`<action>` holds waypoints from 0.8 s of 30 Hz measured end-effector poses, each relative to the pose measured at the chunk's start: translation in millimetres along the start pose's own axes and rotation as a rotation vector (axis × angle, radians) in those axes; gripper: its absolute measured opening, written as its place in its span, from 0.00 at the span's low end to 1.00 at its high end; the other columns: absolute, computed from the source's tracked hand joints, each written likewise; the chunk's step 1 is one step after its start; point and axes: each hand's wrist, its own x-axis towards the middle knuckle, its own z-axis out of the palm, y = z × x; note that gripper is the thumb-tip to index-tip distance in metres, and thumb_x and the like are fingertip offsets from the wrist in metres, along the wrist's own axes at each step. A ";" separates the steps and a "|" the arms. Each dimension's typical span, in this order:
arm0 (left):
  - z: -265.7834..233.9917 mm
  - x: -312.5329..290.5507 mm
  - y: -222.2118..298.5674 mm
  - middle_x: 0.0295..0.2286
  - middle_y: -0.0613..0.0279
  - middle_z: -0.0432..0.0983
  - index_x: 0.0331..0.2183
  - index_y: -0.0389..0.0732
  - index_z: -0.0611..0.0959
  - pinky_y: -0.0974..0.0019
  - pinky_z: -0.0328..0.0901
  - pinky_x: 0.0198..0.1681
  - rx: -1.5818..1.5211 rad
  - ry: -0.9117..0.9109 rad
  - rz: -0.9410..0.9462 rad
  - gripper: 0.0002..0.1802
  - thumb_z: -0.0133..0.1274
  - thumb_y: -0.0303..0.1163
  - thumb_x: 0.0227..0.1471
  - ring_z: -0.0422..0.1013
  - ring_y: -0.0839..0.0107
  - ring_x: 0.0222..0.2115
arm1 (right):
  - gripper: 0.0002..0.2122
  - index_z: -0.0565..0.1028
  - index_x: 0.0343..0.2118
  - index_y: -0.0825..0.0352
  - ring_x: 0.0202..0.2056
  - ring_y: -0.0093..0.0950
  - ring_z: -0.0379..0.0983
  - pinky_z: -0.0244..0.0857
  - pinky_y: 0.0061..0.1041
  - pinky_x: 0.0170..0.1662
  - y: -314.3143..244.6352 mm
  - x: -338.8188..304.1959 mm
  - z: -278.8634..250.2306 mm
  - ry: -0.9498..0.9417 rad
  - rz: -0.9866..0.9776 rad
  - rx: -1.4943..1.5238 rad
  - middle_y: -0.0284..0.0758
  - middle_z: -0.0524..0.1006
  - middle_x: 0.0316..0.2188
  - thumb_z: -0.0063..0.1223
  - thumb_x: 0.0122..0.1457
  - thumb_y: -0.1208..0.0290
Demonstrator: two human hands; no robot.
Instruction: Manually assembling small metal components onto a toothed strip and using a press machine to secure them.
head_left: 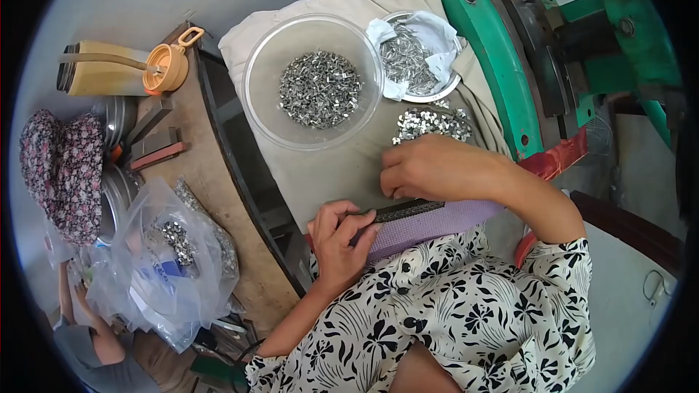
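Between the pinched thumb and fingers of your left hand (336, 244): one dark strip (409, 210); hold it steady. Beyond the curled fingers of your right hand (435, 167), grip unclear: silver pieces (429, 124); take singly.

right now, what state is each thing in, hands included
Left hand, fingers bent at the dark strip's left part
Right hand, fingers curled in, contents hidden
Dark strip, lying along the purple pad
Clear tub, uncovered, partly filled with small metal pieces
Bowl, uncovered, white-lined, holding thin metal pieces
Loose metal pieces, heaped on the cloth
Plastic bag, crumpled, metal pieces inside
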 end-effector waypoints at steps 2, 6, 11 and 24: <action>0.7 0.4 1.6 0.36 0.67 0.73 0.34 0.45 0.86 0.65 0.55 0.41 0.006 0.016 0.011 0.16 0.68 0.28 0.37 0.68 0.71 0.32 | 0.06 0.76 0.29 0.66 0.42 0.35 0.73 0.69 0.34 0.40 -2.2 -2.0 3.4 -0.040 -0.024 -0.086 0.37 0.72 0.32 0.55 0.53 0.69; 0.0 2.0 -0.2 0.36 0.67 0.73 0.35 0.45 0.86 0.65 0.56 0.41 0.009 0.013 0.022 0.16 0.69 0.28 0.37 0.68 0.71 0.32 | 0.06 0.73 0.27 0.70 0.39 0.37 0.71 0.68 0.33 0.41 -0.2 -5.5 18.4 0.110 -0.171 -0.302 0.39 0.71 0.32 0.50 0.53 0.72; -0.4 1.8 0.7 0.36 0.67 0.72 0.35 0.46 0.86 0.65 0.55 0.41 0.020 0.018 0.015 0.16 0.69 0.28 0.37 0.68 0.71 0.32 | 0.07 0.75 0.27 0.72 0.40 0.38 0.73 0.71 0.34 0.42 -0.9 -8.9 13.5 0.114 -0.110 -0.195 0.41 0.73 0.33 0.49 0.53 0.73; 1.1 0.1 1.2 0.36 0.67 0.72 0.35 0.46 0.86 0.65 0.55 0.42 0.021 0.019 0.009 0.15 0.69 0.29 0.39 0.68 0.72 0.31 | 0.06 0.77 0.28 0.71 0.40 0.37 0.74 0.72 0.33 0.41 2.1 -9.0 15.8 0.114 -0.166 -0.282 0.38 0.74 0.32 0.51 0.51 0.74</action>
